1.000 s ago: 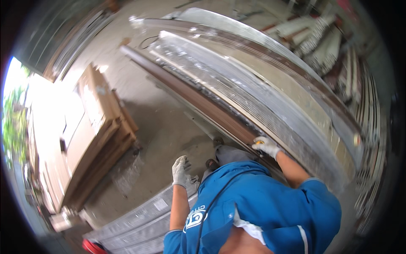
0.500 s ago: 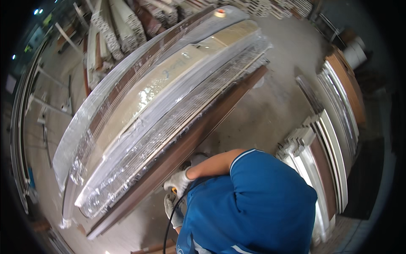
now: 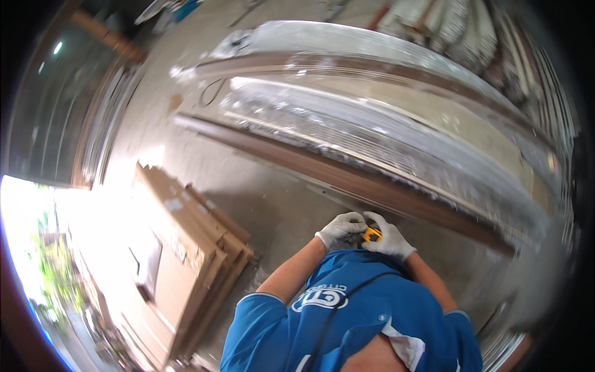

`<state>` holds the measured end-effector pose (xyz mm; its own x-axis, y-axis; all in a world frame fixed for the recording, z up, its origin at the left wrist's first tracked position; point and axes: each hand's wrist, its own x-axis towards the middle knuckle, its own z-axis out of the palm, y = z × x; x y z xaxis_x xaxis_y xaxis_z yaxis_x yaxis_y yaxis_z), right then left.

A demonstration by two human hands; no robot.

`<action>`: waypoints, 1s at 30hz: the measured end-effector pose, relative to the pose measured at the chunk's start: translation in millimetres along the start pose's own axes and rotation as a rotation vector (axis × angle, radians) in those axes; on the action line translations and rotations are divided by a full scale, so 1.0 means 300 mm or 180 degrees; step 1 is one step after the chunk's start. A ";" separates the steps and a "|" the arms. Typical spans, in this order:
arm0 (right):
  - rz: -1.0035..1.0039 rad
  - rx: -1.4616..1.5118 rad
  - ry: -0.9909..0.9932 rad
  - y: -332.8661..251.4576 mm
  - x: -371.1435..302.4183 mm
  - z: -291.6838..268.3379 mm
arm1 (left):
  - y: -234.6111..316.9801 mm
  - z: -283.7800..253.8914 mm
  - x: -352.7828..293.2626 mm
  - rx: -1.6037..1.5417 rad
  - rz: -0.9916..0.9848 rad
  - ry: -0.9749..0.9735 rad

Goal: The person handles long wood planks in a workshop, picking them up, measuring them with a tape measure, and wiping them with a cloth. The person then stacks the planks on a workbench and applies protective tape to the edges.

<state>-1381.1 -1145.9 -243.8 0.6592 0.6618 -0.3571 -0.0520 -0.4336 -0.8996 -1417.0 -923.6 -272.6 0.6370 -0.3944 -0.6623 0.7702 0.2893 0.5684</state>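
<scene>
In front of my waist, my two gloved hands are held close together. My right hand (image 3: 389,239), in a whitish work glove, wraps round a small yellow and black tape measure (image 3: 372,235). My left hand (image 3: 342,229), gloved alike, is right beside it with curled fingers; what they pinch, if anything, is hidden. Beyond the hands, a long brown profile (image 3: 328,166) lies on the floor, apart from both of them. Next to that profile are long panels and strips wrapped in clear plastic film (image 3: 372,118).
At the left, flat brown cardboard boxes (image 3: 180,242) form a leaning stack. More long profiles (image 3: 458,31) are piled at the far right. A glass panel (image 3: 56,118) stands at the far left, beside a bright opening. Concrete floor (image 3: 273,186) lies between boxes and profiles.
My view has swung to the left, bringing in the boxes and the bright opening. Both hands now show in front of my waist, with the yellow tape measure more plainly visible.
</scene>
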 end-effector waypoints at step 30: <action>0.1564 -0.1174 -0.0214 -0.147 1.300 -0.034 | 0.244 -0.884 0.292 -0.2231 0.0862 0.1859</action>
<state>-1114.0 -874.9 -340.8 0.5746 0.3629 -0.7336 -0.0668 -0.8725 -0.4840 -1296.1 -705.8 -418.4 0.5662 0.2061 -0.7981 0.3173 0.8391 0.4418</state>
